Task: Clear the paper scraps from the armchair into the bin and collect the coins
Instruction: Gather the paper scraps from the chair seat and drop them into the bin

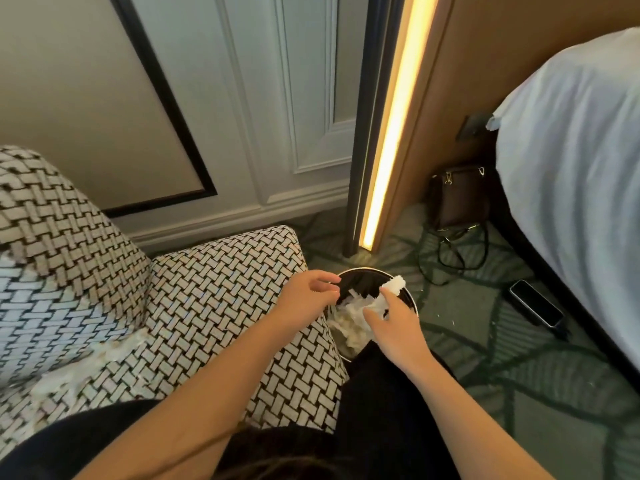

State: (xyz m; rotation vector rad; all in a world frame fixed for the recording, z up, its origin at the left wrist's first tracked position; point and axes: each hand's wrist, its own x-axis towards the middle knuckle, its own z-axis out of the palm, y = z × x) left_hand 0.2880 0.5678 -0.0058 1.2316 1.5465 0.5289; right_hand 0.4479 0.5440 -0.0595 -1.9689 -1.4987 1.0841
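Note:
A round dark bin [367, 270] stands on the carpet beside the armchair [221, 292], with white paper scraps [346, 325] piled inside it. My right hand [398, 327] is over the bin and grips a wad of white paper [394, 287]. Above the bin's left rim, at the armrest's end, my left hand [306, 297] hangs with loosely curled fingers and holds nothing that I can see. More pale paper scraps [69, 375] lie on the armchair's patterned seat at the left. No coins show.
A dark phone [535, 303] lies on the green carpet right of the bin, near the bed [571, 174]. A brown handbag [457, 199] and a black cable [450, 258] sit by the lit wall strip [391, 133]. Tiny scraps [450, 320] dot the carpet.

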